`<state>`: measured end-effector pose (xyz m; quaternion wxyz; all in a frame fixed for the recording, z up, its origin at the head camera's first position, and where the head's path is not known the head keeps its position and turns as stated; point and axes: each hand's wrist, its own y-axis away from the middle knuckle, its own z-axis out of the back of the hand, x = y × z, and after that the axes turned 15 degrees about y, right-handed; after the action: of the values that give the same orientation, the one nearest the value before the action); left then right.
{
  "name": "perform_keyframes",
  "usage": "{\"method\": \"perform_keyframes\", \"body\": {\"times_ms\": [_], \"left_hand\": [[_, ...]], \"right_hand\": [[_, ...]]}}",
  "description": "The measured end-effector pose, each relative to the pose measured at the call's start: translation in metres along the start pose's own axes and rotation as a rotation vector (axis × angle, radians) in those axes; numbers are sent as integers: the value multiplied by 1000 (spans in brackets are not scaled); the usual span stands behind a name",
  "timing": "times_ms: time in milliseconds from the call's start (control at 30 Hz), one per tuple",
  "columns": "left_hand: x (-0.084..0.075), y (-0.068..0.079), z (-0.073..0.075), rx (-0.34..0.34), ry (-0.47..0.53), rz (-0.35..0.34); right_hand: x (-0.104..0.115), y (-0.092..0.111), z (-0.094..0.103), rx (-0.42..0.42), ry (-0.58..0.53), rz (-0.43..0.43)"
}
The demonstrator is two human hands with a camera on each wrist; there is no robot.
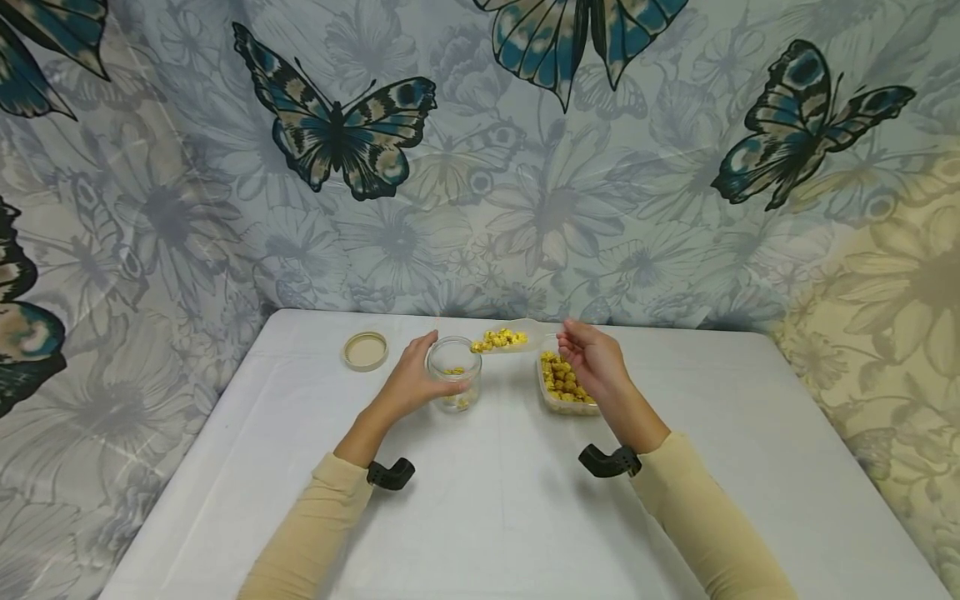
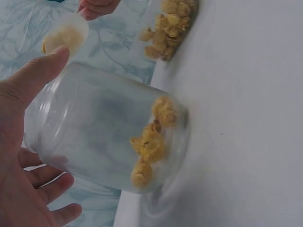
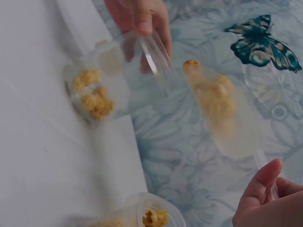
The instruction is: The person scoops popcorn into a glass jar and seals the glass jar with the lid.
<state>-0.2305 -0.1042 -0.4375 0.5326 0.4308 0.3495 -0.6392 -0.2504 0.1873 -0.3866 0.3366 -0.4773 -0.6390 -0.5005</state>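
Observation:
A clear glass jar (image 1: 457,385) stands on the table with a few pieces of yellow popcorn (image 2: 152,144) at its bottom. My left hand (image 1: 417,373) grips it near the rim, thumb on one side and fingers on the other. By its thin handle, my right hand (image 1: 594,357) holds a translucent scoop (image 3: 239,130) loaded with popcorn. The scoop's tip is right at the jar's mouth, with one piece at its front edge in the right wrist view. Below the right hand sits a clear plastic tub (image 1: 572,408) full of popcorn.
A round gold-rimmed lid (image 1: 365,352) lies on the table left of the jar. The white-covered table (image 1: 495,508) ends at the back against a butterfly-patterned wall covering (image 1: 450,242). Black wrist cameras (image 1: 392,474) sit on both forearms.

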Motion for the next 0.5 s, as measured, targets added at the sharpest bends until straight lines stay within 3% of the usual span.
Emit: {"method": "perform_keyframes", "body": {"times_ms": [300, 500], "left_hand": [[10, -1, -4, -39, 40, -34], [15, -1, -6, -51, 94, -10]], "right_hand": [[-1, 0, -1, 9, 12, 8], [0, 0, -2, 24, 16, 16]]}}
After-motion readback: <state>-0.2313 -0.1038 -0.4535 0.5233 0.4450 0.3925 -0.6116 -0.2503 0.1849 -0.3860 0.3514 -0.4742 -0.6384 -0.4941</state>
